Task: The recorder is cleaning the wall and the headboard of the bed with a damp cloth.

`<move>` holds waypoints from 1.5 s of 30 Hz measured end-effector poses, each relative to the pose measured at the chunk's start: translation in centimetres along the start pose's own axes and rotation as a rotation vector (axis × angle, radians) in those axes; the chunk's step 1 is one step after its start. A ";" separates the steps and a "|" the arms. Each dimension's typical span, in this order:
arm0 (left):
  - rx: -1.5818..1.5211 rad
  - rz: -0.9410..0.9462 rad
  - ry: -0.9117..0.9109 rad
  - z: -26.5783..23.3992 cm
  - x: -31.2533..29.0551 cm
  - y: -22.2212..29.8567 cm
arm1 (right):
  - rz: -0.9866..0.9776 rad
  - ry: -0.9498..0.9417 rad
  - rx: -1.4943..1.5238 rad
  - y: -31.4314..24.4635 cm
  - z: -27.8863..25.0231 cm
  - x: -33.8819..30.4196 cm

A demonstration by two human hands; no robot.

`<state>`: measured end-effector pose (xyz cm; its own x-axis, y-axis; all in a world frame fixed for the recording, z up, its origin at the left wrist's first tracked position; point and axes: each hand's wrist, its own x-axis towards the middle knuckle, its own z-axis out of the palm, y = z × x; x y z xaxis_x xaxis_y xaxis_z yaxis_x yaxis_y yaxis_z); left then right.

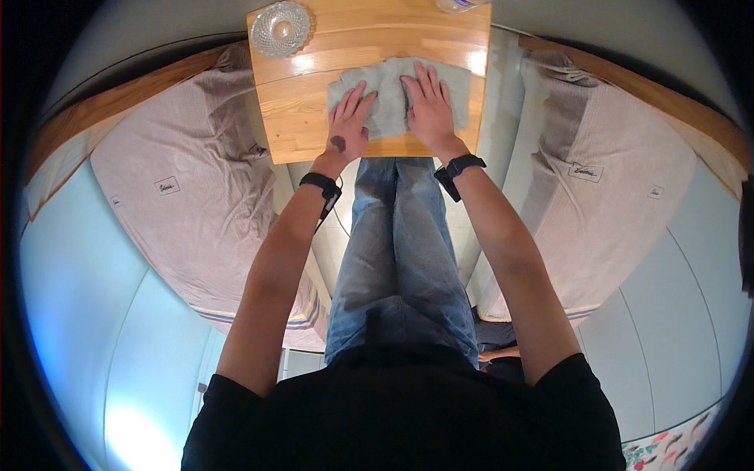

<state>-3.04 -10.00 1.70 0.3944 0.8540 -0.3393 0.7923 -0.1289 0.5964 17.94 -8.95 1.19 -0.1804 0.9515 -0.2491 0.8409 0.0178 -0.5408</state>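
Observation:
A grey cloth (386, 86) lies spread on the wooden table (290, 106), close to its near edge, with a few wrinkles in it. My left hand (350, 119) rests on the cloth's left part, fingers stretched out and a little apart. On the right part lies my right hand (430, 108), palm down, its fingers also extended. Neither hand grips the cloth; both press or rest flat on top. Whatever is under the palms is hidden.
A clear cut-glass bowl (281, 30) stands at the table's far left corner. Part of a container (462, 4) shows at the far right edge. Fabric-covered seats flank me, left (184, 180) and right (597, 173). Behind me, low right, a person's arm (501, 355) shows.

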 end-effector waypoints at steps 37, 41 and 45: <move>0.068 -0.036 0.135 -1.4 -0.6 -3.6 | -0.172 -0.186 -0.090 -2.3 -0.1 0.6; 0.031 -0.176 0.213 -4.1 2.4 -6.6 | -0.172 -0.152 -0.092 -5.2 0.7 6.7; -0.043 -0.229 0.220 -4.3 1.9 -8.1 | -0.170 -0.271 -0.066 -8.3 2.5 8.1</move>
<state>-10.69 -5.16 -0.65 0.0943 0.9474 -0.3060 0.8265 0.0968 0.5546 8.25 -2.13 1.60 -0.4432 0.8168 -0.3693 0.8165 0.1978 -0.5424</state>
